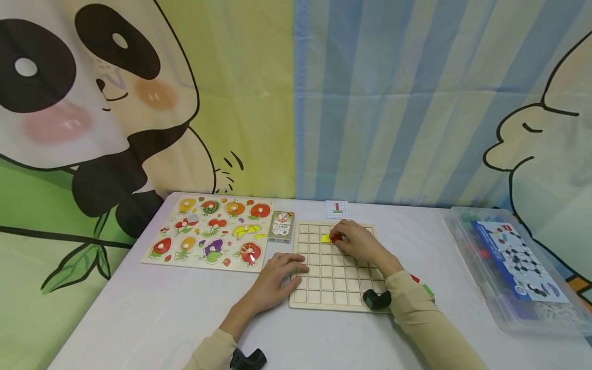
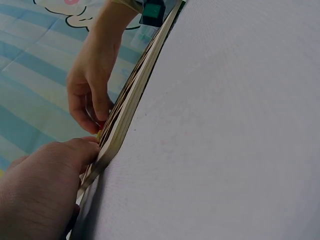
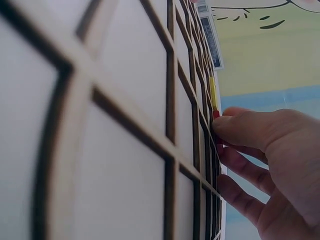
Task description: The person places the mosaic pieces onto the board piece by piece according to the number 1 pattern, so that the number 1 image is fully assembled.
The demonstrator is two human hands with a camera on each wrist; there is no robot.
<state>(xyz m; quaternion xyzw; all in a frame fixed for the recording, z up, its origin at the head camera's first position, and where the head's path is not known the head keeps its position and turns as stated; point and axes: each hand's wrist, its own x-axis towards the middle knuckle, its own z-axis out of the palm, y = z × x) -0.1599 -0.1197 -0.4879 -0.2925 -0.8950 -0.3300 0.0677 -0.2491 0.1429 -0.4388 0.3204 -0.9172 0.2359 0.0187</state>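
Striped backdrop behind white table

Pale board (gridded), red tile

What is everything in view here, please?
Backdrop: one, multicoloured, behind everything
Table: one, white, before the backdrop
Grid board: one, pale wood, table's middle
Yellow piece: one, yellow, on the board
Red piece: one, red, beside the yellow
Loose pieces: at least two, red and green, right of board
Number card: one, white, behind board
Playing-card box: one, mostly pale, left of board
Fruit puzzle: one, multicoloured, table's left
Plastic case: one, clear, table's right
Leaflet: one, blue-white, at the case
Wrist devices: two, black, at wrists
Sleeves: two, beige, on both arms
Left hand: one, bare, on board's left edge
Right hand: one, bare, pinching red piece
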